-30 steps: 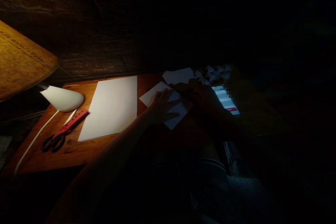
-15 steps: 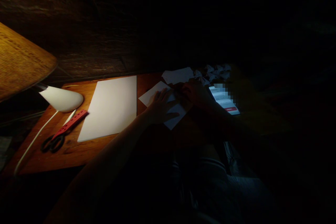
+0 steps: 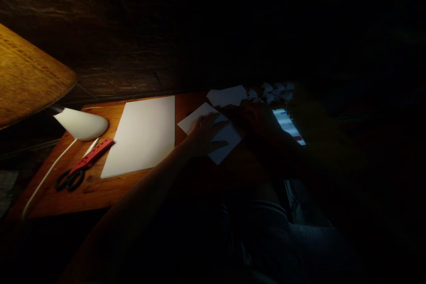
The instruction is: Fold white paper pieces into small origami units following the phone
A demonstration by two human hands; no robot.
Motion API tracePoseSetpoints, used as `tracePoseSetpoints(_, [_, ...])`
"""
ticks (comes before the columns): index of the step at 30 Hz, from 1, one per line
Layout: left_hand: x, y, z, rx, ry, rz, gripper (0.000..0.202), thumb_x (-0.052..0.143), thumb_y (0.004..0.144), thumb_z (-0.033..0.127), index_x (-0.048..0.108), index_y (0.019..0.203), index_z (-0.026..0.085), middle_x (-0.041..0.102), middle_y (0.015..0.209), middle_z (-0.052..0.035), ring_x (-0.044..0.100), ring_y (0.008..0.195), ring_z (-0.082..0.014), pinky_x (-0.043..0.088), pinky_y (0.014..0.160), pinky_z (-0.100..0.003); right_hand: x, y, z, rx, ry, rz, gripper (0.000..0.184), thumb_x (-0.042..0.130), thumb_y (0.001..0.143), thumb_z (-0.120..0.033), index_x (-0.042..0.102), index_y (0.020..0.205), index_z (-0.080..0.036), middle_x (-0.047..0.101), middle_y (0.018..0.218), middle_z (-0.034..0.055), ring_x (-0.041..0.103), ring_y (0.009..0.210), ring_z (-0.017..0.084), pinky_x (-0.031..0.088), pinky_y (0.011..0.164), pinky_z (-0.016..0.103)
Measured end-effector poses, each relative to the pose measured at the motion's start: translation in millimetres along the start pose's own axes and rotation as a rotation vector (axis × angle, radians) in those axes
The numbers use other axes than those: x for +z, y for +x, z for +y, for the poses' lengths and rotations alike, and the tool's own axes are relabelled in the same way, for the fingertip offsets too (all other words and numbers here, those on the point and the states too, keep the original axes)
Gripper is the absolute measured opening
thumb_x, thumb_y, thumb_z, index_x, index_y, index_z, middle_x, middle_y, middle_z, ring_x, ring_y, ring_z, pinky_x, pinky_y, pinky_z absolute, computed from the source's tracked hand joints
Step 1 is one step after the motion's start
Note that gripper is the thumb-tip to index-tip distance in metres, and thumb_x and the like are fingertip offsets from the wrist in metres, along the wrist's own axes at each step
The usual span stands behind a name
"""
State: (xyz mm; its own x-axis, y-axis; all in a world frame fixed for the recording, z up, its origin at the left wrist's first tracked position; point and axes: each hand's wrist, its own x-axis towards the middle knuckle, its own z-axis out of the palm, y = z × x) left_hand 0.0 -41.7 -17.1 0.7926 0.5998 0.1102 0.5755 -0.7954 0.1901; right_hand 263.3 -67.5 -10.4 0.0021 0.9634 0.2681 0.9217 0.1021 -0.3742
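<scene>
A small white sheet of paper [image 3: 221, 155] lies turned cornerwise on the wooden table. My left hand [image 3: 204, 135] rests flat on its left part, with the fingers and thumb spread apart. By the sheet's right side is my right hand [image 3: 255, 116], deep in shadow. Its fingers are too dark to make out, and I cannot tell whether it touches the paper. Behind the sheet lies another pale piece of paper [image 3: 228, 95] with uneven edges. Several small folded or crumpled paper pieces [image 3: 271, 92] sit at the back right.
A large white sheet [image 3: 141, 137] lies on the wooden tabletop [image 3: 100, 199]. Black-handled scissors [image 3: 75, 179] with a red, hole-patterned cover over the blades lie left of it. A lamp with a white base [image 3: 81, 124] stands at far left. A lit phone [image 3: 289, 126] lies right.
My right hand has shifted slightly right and now covers more of the phone's left edge. My left hand stays flat on the paper. The whole view has moved a little.
</scene>
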Motion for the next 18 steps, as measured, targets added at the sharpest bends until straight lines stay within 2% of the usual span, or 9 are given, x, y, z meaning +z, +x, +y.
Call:
tracePoseSetpoints(3, [-3.2,2,-5,-0.075,-0.033,0.067,0.087,0.06,0.096,0.064,0.031,0.165,0.019,0.038,0.167,-0.0227,0.035,0.156,-0.0408,0.032,0.126,-0.061,1,0,-2,0.029,0.027,0.009,0.018,0.06,0.094,-0.016,0.076,0.101,-0.018,0.073,0.108,0.0128,0.065,0.097,0.027,0.047,0.085,0.038])
tracePoseSetpoints(7, [-7.0,-3,-14,-0.165,0.029,0.064,0.108,0.067,0.082,0.08,0.032,0.164,0.018,0.03,0.171,-0.0245,0.02,0.161,-0.0493,0.02,0.128,-0.069,-2,-3,-1,0.028,0.048,-0.001,0.017,0.06,0.093,-0.015,0.075,0.099,-0.019,0.074,0.106,0.012,0.065,0.097,0.027,0.047,0.084,0.037])
tracePoseSetpoints(9, [-7.2,-7,-18,-0.157,0.037,0.027,0.115,0.069,0.074,0.086,0.034,0.163,0.021,0.026,0.173,-0.0233,0.018,0.16,-0.0515,0.02,0.127,-0.072,-3,-5,-1,0.056,0.033,-0.003,0.016,0.06,0.095,-0.018,0.076,0.098,-0.019,0.074,0.106,0.0129,0.065,0.096,0.027,0.047,0.084,0.038])
tracePoseSetpoints(13, [-4.4,-11,-25,-0.123,0.04,-0.023,0.112,0.068,0.074,0.087,0.038,0.161,0.024,0.025,0.174,-0.0219,0.02,0.16,-0.05,0.023,0.127,-0.068,-4,-10,2,0.094,0.022,0.033,0.016,0.06,0.096,-0.02,0.075,0.1,-0.019,0.075,0.103,0.0129,0.067,0.095,0.028,0.047,0.084,0.039])
tracePoseSetpoints(18, [-0.2,-9,-32,-0.111,0.024,0.007,0.097,0.066,0.08,0.083,0.042,0.159,0.031,0.029,0.173,-0.0152,0.024,0.159,-0.0481,0.025,0.126,-0.069,-8,-16,6,0.101,0.059,0.094,0.017,0.058,0.094,-0.018,0.074,0.098,-0.02,0.075,0.103,0.0123,0.067,0.096,0.029,0.048,0.084,0.04])
